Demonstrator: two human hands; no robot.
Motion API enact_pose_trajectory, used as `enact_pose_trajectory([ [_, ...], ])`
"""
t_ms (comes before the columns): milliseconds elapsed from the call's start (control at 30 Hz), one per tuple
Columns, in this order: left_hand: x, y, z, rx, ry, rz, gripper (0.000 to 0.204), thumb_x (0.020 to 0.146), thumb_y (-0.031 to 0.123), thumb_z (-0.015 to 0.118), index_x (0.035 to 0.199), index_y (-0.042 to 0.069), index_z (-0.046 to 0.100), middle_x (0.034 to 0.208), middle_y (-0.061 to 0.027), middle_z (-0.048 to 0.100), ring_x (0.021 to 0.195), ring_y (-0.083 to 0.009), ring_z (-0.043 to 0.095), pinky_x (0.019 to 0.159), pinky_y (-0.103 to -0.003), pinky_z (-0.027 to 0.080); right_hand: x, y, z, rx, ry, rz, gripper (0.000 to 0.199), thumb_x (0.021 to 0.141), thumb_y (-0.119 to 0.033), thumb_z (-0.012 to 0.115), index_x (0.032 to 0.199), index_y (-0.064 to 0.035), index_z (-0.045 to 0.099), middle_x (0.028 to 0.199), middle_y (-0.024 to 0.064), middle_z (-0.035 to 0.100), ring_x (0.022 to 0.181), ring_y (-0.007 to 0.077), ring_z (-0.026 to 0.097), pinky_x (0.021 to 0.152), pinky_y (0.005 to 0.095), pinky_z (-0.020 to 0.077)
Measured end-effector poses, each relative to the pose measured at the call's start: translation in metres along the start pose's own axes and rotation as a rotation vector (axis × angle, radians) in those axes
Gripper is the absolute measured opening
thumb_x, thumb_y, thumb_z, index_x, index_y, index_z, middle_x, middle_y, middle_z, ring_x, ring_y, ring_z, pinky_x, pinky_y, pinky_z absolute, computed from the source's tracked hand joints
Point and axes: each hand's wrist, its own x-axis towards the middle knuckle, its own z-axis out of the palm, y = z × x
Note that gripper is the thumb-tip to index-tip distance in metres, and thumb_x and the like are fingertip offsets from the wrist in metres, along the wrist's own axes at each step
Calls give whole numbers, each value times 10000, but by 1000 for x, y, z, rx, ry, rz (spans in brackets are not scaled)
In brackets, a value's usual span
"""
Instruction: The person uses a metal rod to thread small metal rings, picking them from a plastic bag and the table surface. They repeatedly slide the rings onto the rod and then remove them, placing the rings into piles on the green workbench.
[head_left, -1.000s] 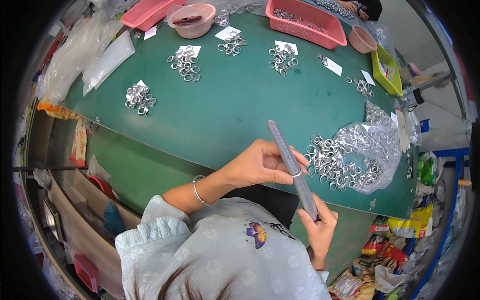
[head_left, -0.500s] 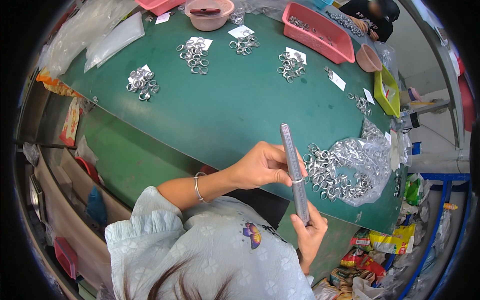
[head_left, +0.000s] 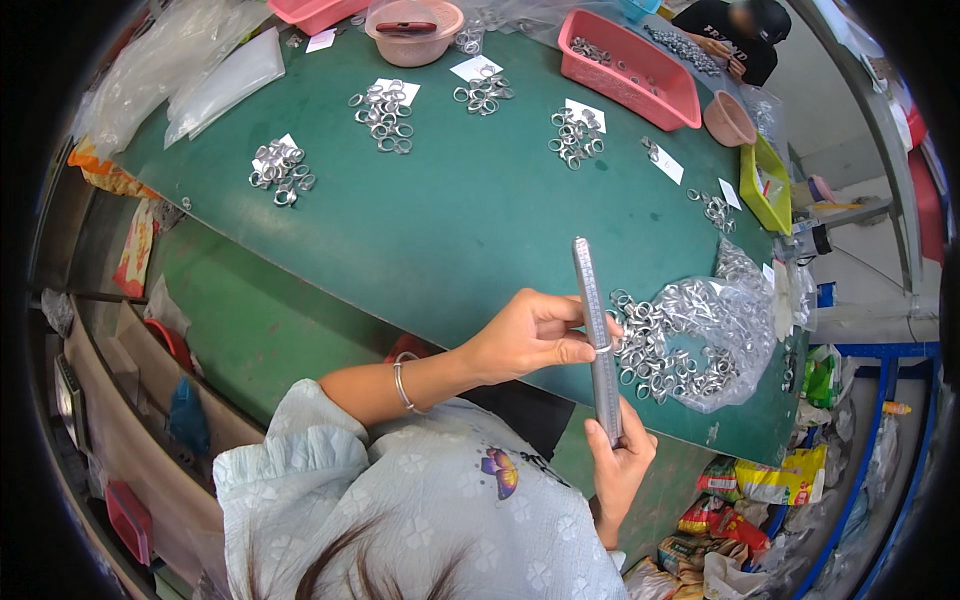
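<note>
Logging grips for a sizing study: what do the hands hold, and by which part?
The right hand grips the grey tapered stick by its lower end. The left hand pinches a metal ring slid around its middle.

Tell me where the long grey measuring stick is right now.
In the head view, the stick stands low and right of centre, its bottom held in the right hand, the left hand pinching a ring on it, beside the bag of rings.

right hand [head_left: 620,465]: grips tapered rod [head_left: 597,335] | left hand [head_left: 530,335]: pinches ring [head_left: 602,348] on rod
</note>
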Motion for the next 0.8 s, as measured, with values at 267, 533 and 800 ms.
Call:
enact_pose_trajectory([
  [267,-2,4,-8,129,-70,50,296,740,185,718,918,-36,637,915,-114,595,869,-188,565,776,-313,464,-4,3,-1,-10,-56,-29,380,675,-13,718,1027,65,596,709,69,600,582,54,502,544,196,416],
  [533,-2,8,-4,41,-123,-7,288,736,198,724,889,-32,643,910,-112,600,872,-190,566,760,-306,463,-6,9,-5,182,-150,63,376,681,-35,719,1025,58,596,677,38,557,573,46,461,541,187,388],
  [800,-3,13,0,48,-54,-113,328,718,47,717,1009,-55,605,1004,-109,567,938,-195,565,861,-321,464,-3,3,-5,7,-16,-67,356,671,-25,718,998,60,606,621,33,519,536,42,433,495,194,362],
])
